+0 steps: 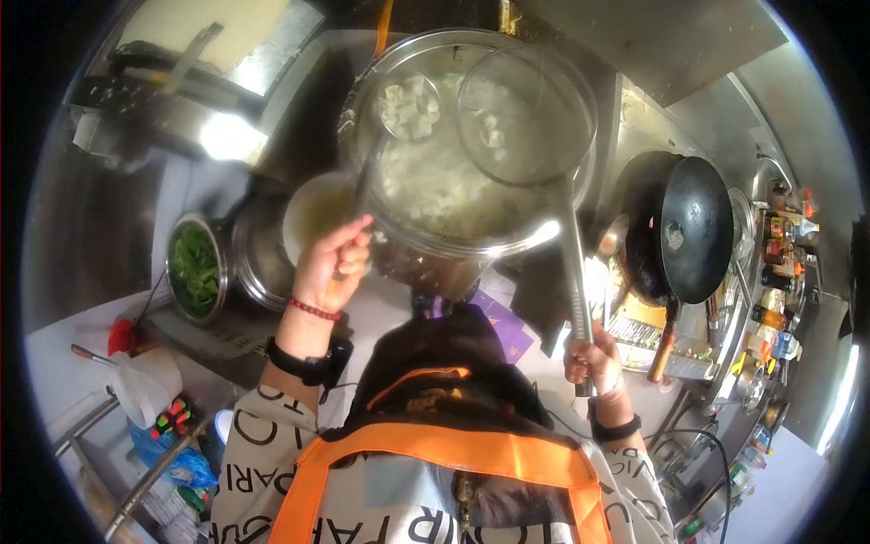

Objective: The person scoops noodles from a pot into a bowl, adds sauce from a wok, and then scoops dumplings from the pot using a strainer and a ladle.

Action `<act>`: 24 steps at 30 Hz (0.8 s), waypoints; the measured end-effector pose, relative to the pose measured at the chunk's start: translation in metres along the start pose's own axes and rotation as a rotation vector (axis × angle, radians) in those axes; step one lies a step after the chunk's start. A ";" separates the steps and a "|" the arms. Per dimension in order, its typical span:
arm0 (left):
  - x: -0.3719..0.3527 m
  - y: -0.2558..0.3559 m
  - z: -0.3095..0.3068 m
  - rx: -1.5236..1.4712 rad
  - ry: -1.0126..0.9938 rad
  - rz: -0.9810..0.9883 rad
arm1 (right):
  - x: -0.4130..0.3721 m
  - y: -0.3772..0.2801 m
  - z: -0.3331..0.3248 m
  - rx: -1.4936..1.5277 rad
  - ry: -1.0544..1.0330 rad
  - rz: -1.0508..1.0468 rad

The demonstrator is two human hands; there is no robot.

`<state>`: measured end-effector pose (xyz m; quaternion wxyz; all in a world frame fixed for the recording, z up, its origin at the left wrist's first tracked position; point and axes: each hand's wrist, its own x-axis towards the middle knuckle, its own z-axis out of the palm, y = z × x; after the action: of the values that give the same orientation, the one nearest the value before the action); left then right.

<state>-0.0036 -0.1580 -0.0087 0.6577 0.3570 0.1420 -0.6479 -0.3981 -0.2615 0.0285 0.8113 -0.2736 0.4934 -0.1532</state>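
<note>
A large steel pot (435, 248) holds cloudy, steaming liquid with pale pieces in it. My left hand (335, 263) is closed round the handle of a ladle (408, 107), whose bowl is full of pale chunks over the left part of the pot. My right hand (594, 360) grips the long metal handle of a round wire strainer (526, 116). The strainer's wide mesh lies over the right side of the pot, with a few pale pieces seen at it. A bowl of yellowish liquid (313, 213) stands beside the pot, partly behind my left hand.
At the left are a container of green vegetables (194, 272) and a steel pot (258, 249). A black wok (696, 230) stands at the right, with bottles and jars (778, 272) beyond it. A white bucket (149, 385) is at the lower left.
</note>
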 end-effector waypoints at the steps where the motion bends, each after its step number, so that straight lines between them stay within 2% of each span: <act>1: 0.002 0.002 -0.001 0.001 0.002 0.003 | -0.002 -0.001 0.004 0.001 -0.004 0.001; 3: 0.009 0.003 -0.006 0.068 -0.049 -0.020 | -0.008 -0.007 0.016 -0.060 0.021 0.003; 7: 0.026 -0.006 -0.008 -0.081 -0.087 -0.106 | -0.005 -0.012 0.015 -0.147 0.028 -0.017; 11: 0.026 -0.019 -0.004 -0.248 -0.095 -0.163 | -0.005 -0.014 0.023 -0.071 0.017 0.008; 21: 0.035 -0.030 -0.008 -0.386 -0.247 -0.196 | -0.010 -0.008 0.039 -0.175 0.080 -0.090; 24: 0.037 -0.032 -0.009 -0.420 -0.253 -0.204 | -0.009 -0.008 0.042 -0.095 0.056 -0.110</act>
<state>-0.0269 -0.1767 -0.0485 0.6613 0.1126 0.2250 -0.7066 -0.3649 -0.2507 0.0546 0.7738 -0.3340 0.5066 -0.1817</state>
